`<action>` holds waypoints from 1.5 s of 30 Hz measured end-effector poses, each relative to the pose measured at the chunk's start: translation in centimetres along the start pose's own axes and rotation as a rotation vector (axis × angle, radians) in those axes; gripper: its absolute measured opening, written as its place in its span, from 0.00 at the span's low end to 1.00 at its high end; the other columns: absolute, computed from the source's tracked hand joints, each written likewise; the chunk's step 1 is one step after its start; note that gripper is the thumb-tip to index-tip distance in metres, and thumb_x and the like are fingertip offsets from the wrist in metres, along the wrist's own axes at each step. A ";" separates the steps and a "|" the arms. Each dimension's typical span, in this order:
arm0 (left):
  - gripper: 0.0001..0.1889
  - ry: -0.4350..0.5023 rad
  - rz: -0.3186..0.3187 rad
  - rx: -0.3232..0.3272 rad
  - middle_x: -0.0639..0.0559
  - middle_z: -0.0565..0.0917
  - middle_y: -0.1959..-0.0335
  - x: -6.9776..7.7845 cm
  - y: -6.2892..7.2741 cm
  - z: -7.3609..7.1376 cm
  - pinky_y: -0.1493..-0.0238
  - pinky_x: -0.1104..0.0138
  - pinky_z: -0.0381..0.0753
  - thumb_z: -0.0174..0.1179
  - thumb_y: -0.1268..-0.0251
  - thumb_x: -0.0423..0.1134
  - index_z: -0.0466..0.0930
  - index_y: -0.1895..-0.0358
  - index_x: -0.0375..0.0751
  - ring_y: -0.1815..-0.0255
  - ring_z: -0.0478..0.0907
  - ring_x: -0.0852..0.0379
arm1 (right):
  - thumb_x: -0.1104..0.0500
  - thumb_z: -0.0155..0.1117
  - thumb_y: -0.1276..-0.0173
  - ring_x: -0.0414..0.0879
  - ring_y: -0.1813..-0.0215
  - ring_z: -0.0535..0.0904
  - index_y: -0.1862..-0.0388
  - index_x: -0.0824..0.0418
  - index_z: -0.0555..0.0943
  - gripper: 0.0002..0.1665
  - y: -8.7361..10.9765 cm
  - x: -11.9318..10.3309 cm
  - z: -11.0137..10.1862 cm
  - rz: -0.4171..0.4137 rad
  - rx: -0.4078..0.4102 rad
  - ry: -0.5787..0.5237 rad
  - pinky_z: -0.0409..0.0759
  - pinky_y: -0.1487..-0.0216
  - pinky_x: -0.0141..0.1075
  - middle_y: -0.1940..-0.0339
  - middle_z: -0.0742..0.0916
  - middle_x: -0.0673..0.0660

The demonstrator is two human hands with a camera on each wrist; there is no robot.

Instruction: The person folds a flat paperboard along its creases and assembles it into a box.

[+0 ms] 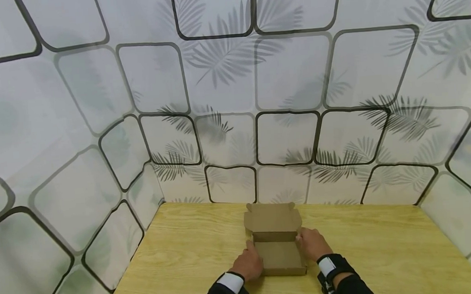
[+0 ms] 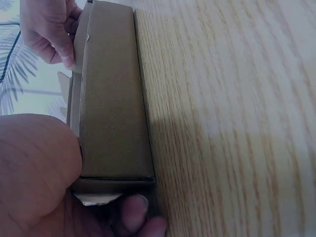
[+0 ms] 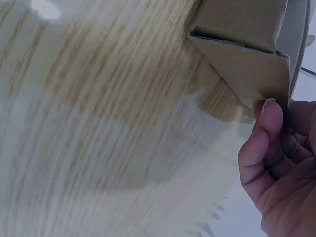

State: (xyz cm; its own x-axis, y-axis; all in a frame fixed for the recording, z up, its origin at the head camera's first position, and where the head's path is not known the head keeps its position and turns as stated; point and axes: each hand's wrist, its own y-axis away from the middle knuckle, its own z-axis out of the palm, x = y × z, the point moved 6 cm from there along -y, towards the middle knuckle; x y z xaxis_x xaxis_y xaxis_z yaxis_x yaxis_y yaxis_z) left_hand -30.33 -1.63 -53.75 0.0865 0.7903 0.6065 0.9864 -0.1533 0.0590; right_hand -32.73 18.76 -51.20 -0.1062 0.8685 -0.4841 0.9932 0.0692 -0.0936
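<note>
A small brown cardboard box (image 1: 279, 255) rests on the wooden table with its lid (image 1: 272, 218) raised at the far side. Its inside shows as bare cardboard. My left hand (image 1: 248, 262) holds the left wall, the thumb at the top edge and the fingers along the outer side, partly hidden by the box in the left wrist view. On the opposite wall, my right hand (image 1: 313, 243) pinches the top edge between thumb and curled fingers. In the right wrist view those fingers (image 3: 266, 126) press the outside of the side wall (image 3: 247, 69).
The light wooden table (image 1: 381, 241) extends on both sides of the box. Behind it and at both sides hangs a pale curtain (image 1: 226, 138) with dark rounded squares and leaf prints. A dark band with a white patch (image 1: 231, 281) circles the left wrist.
</note>
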 end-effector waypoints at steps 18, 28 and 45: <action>0.27 0.314 -0.018 0.317 0.25 0.72 0.50 -2.1 -1.9 -1.4 0.55 0.38 0.76 0.48 0.19 0.46 0.64 0.34 0.21 0.55 0.78 0.28 | 0.70 0.64 0.42 0.42 0.89 0.74 0.80 0.66 0.72 0.12 0.3 0.2 0.2 0.073 -0.135 -0.139 0.67 0.87 0.31 0.89 0.78 0.54; 0.26 0.157 0.195 0.312 0.30 0.74 0.56 -1.3 -1.9 -1.1 0.68 0.52 0.76 0.48 0.18 0.39 0.62 0.26 0.28 0.73 0.75 0.47 | 0.74 0.62 0.39 0.49 0.72 0.78 0.21 0.69 0.55 0.48 0.2 0.5 1.1 0.028 -0.138 -0.148 0.73 0.74 0.41 0.66 0.85 0.63; 0.17 0.002 0.338 0.249 0.42 0.78 0.64 -0.3 -2.2 -1.3 0.68 0.60 0.75 0.52 0.22 0.36 0.79 0.37 0.34 0.69 0.74 0.51 | 0.74 0.66 0.43 0.57 0.60 0.82 0.21 0.65 0.59 0.50 0.1 1.0 1.1 -0.016 -0.133 -0.090 0.76 0.66 0.47 0.45 0.84 0.73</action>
State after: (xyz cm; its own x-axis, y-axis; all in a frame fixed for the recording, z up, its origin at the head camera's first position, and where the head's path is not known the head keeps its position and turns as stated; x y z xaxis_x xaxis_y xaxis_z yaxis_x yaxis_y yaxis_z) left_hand -32.74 -2.29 -52.98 0.4115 0.7191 0.5600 0.9059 -0.2557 -0.3375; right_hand -32.81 19.08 -52.69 -0.1201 0.8199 -0.5598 0.9882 0.1526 0.0115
